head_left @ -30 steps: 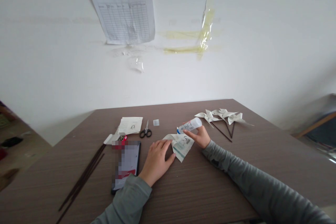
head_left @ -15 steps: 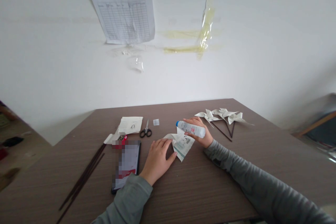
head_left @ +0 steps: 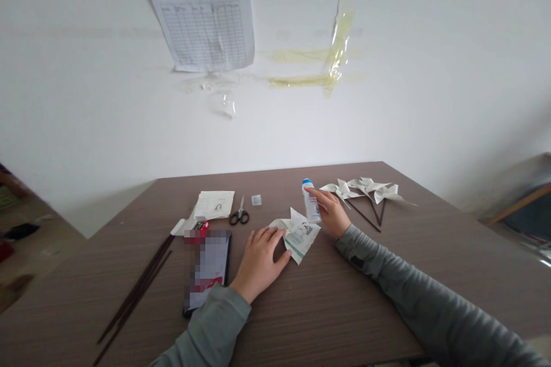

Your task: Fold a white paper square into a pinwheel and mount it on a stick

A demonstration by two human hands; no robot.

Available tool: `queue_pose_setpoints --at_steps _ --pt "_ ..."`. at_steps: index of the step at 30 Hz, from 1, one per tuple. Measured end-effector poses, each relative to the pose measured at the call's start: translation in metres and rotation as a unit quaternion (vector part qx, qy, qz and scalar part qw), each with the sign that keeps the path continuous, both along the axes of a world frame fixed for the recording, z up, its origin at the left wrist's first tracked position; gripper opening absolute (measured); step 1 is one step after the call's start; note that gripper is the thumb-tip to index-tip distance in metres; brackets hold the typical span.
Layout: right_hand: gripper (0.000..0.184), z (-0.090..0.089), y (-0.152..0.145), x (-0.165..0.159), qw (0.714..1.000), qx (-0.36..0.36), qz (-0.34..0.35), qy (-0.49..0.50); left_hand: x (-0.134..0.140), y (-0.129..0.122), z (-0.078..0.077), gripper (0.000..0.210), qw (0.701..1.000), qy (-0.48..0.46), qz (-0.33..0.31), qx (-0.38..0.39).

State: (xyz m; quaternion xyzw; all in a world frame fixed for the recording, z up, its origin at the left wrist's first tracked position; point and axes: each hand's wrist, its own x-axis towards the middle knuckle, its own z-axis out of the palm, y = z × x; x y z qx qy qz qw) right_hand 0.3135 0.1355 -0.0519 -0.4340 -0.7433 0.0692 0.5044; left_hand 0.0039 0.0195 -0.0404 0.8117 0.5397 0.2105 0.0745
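My left hand (head_left: 262, 258) rests on the table, its index finger and thumb holding the left edge of a cut, partly folded piece of printed paper (head_left: 303, 236). Part of that paper is hidden under the fingers. Just beyond it, my right hand (head_left: 332, 212) has its fingers against a clear glue bottle (head_left: 310, 204) with a blue cap. The bottle's cap points away from me; whether it stands or lies, I cannot tell. Right of this hand lie several paper pinwheels (head_left: 365, 186) on dark sticks.
Left of the hands are black-handled scissors (head_left: 239, 217), a stack of paper squares (head_left: 215, 205), a small red box (head_left: 201, 226) and a phone (head_left: 210, 275). Dark sticks (head_left: 135, 292) lie further left. A small clear square (head_left: 256, 200) sits near the wall (head_left: 275, 132) behind the table (head_left: 344, 309).
My right hand has moved the glue bottle from above the paper to the table just behind it, turning the cap away from me. My left hand stays on the paper.
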Motion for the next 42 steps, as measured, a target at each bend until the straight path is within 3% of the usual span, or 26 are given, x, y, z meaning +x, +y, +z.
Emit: queue_pose_setpoints --at_steps 6,13,23,32,37,42 --pt "0.07 -0.002 0.007 0.006 0.999 -0.007 0.04 -0.002 -0.002 0.0 -0.002 0.054 1.0 -0.012 0.004 0.001" --pt "0.047 -0.001 0.009 0.01 0.999 -0.001 0.045 -0.001 -0.002 0.001 -0.003 0.054 1.0 -0.027 0.001 0.006" --pt "0.034 -0.002 0.011 0.011 0.998 0.008 0.066 -0.001 0.002 0.002 -0.008 0.055 0.998 -0.054 0.005 0.017" --pt "0.026 -0.002 0.009 0.007 0.998 0.005 0.036 0.051 0.002 0.0 -0.001 0.052 0.999 -0.035 0.007 0.001" --pt "0.046 0.005 0.007 0.006 0.992 0.011 -0.014 0.125 0.001 -0.001 0.002 0.052 1.0 -0.024 0.013 0.007" --pt "0.064 0.001 0.009 -0.001 0.982 -0.071 -0.041 0.167 0.002 -0.004 0.009 0.054 0.999 -0.017 0.026 -0.004"
